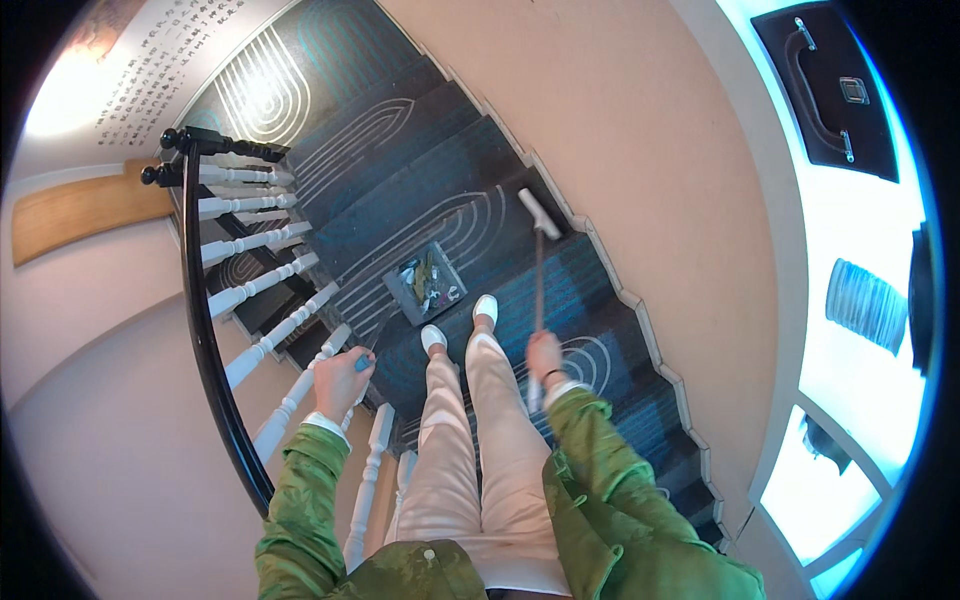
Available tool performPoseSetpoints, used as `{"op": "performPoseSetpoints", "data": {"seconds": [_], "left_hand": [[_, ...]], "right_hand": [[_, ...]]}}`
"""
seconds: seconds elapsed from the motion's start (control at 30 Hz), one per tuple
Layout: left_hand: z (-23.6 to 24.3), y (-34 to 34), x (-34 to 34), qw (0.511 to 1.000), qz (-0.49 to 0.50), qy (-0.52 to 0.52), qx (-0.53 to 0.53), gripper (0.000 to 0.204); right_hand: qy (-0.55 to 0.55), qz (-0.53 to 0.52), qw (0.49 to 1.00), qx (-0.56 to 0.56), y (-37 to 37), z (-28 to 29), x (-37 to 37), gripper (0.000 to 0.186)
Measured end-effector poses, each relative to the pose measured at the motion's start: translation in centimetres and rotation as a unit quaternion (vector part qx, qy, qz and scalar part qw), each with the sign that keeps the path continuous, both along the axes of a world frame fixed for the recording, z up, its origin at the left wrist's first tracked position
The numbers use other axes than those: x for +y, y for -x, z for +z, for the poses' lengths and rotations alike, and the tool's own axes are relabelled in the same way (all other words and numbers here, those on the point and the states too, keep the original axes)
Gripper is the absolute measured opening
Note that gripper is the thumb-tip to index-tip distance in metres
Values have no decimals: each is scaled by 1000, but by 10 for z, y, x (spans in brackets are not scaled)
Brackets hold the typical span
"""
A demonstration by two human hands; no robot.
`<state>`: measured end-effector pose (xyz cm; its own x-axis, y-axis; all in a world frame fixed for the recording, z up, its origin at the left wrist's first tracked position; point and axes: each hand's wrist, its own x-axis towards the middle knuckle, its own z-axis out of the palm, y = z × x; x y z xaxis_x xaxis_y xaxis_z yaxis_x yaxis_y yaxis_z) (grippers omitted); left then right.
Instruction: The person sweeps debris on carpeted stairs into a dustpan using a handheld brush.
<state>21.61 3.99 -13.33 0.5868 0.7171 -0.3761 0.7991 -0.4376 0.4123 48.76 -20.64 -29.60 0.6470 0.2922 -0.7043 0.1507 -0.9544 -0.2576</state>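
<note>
My right hand (545, 356) is closed around the shaft of a long-handled broom (540, 275). Its narrow white head (539, 213) lies on a stair tread near the right wall, and the pale end of the handle shows below my fist. Beside the railing, my left hand (343, 382) is closed on a thin handle with a blue-grey end. That handle seems to run down to a grey dustpan (396, 292) on the step just ahead of my feet. Inside the dustpan lies mixed litter (429, 282), with greenish and whitish bits.
Dark carpeted stairs (400, 190) with pale curved lines descend ahead. A black handrail (205, 330) on white balusters (262, 288) runs along the left. At right, a pinkish wall (640, 150) rises beside lit shelves holding a dark case (825, 90). My white shoes (485, 310) stand on the steps.
</note>
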Motion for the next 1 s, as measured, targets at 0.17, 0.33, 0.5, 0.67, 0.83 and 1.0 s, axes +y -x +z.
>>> {"op": "performPoseSetpoints", "data": {"seconds": [0.17,0.33,0.5,0.67,0.83,1.0], "left_hand": [[9,3,-10,999,-2,-2,42,10],[11,11,-9,999,-10,-19,44,11],[9,15,-8,999,-16,-14,39,12],[-5,-2,-9,999,-44,-1,17,12],[5,20,-5,999,-16,-14,39,12],[8,62,-4,999,-1,-15,31,14]], "right_hand": [[-104,-198,936,270,93,49,-17,23],[-63,-163,957,231,26,122,-28,24],[-80,85,990,-74,-34,27,3,22],[-74,46,993,-78,82,-8,-17,25],[-93,-242,896,361,86,106,-30,25],[-77,110,989,59,46,103,-41,23]]}}
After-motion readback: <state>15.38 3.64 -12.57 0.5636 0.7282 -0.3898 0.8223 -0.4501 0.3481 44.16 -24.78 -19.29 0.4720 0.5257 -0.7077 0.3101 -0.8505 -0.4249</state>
